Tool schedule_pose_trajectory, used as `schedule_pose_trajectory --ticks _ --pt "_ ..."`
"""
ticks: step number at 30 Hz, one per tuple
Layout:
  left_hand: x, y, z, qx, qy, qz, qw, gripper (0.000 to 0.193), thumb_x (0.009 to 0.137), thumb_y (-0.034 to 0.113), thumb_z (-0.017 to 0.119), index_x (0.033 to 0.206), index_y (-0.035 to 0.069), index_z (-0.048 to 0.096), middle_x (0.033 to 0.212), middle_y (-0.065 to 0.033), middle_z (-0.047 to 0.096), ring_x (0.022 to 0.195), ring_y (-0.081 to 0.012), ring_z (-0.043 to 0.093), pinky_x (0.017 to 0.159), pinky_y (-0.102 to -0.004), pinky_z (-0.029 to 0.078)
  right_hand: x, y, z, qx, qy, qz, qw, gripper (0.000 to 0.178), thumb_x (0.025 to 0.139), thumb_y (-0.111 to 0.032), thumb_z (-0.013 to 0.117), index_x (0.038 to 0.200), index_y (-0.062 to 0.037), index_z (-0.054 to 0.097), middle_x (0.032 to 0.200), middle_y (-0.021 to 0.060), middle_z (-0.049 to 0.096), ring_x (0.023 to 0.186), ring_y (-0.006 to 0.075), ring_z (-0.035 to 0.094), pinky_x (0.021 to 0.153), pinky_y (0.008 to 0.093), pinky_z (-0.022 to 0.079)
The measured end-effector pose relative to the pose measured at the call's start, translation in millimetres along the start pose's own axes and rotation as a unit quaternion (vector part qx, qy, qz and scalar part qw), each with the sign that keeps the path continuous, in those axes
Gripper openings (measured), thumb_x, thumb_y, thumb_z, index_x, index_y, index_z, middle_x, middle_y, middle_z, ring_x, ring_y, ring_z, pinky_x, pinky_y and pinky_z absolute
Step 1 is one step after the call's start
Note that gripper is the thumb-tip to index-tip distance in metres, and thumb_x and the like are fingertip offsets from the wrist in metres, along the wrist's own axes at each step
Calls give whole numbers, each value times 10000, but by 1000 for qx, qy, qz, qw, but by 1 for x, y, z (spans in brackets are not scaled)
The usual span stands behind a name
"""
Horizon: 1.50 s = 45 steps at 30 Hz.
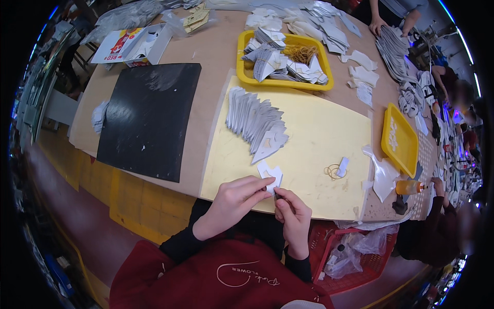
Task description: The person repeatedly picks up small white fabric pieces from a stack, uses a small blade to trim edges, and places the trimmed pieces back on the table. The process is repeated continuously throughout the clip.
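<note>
A small white cut-out piece (271, 174) with a notched outline is pinched in my left hand (230, 202), its fingers lying along the piece. My right hand (294, 217) is closed, thumb and finger meeting at the piece's lower edge. Something small and dark shows at those fingertips; I cannot make out what it is. Just beyond my hands, a fanned row of grey-white cut pieces (256, 121) lies on the yellow board (319, 126). To the right on that board are loose rubber bands (333, 173) and a small pale piece (343, 166).
A yellow tray (288, 86) holds bundled pieces and rubber bands. At left lie a black mat (149, 123) and an open box (146, 47). Another yellow tray (387, 144) and an orange bottle (408, 187) stand right; below is a red basket (355, 278). Co-workers' hands work beyond.
</note>
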<state>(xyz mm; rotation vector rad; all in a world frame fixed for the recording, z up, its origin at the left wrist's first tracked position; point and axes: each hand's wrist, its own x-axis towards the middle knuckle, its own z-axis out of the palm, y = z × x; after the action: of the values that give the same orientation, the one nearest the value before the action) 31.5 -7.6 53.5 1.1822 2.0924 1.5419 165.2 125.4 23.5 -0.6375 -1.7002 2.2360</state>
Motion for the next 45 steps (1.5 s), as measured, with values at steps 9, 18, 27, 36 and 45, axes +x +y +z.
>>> schedule_pose_trajectory --ticks 9,18,27,36,45 --pt "5 -14 19 -169 64 -158 971 226 846 -26 729 1068 -15 691 875 -51 679 806 -103 643 732 -256 529 -3 -4 -4 26 -1 -131 991 349 928 24 582 1257 -79 637 910 87 580 585 119 484 512 250 400" --pt "-14 -31 -6 -49 150 -207 965 221 833 14 737 1046 -1 682 893 -51 647 818 -120 602 768 -258 499 0 -10 15 -439 -182 -246 845 550 797 32 651 1309 -170 648 878 58 550 640 193 577 566 319 493" --pt "-7 -29 -31 277 210 -105 932 298 758 118 798 1036 48 715 958 -78 554 839 -228 520 763 -336 461 -8 -9 -10 -309 -63 -170 934 424 852 23 695 1267 -36 640 824 90 600 628 181 558 551 281 451" --pt "40 -53 27 74 146 -130 978 208 821 19 743 1013 -12 669 871 -87 594 746 -181 608 686 -284 499 -23 -17 -20 -280 0 -168 945 367 847 12 710 1208 -43 676 871 82 637 674 132 571 543 238 440" --pt "1 -26 2 -233 -8 -250 940 99 891 9 718 965 -42 677 898 -20 658 796 -61 618 702 -211 499 1 -13 -3 -295 32 -200 934 410 866 19 691 1271 -10 640 930 105 618 739 147 590 623 225 461"
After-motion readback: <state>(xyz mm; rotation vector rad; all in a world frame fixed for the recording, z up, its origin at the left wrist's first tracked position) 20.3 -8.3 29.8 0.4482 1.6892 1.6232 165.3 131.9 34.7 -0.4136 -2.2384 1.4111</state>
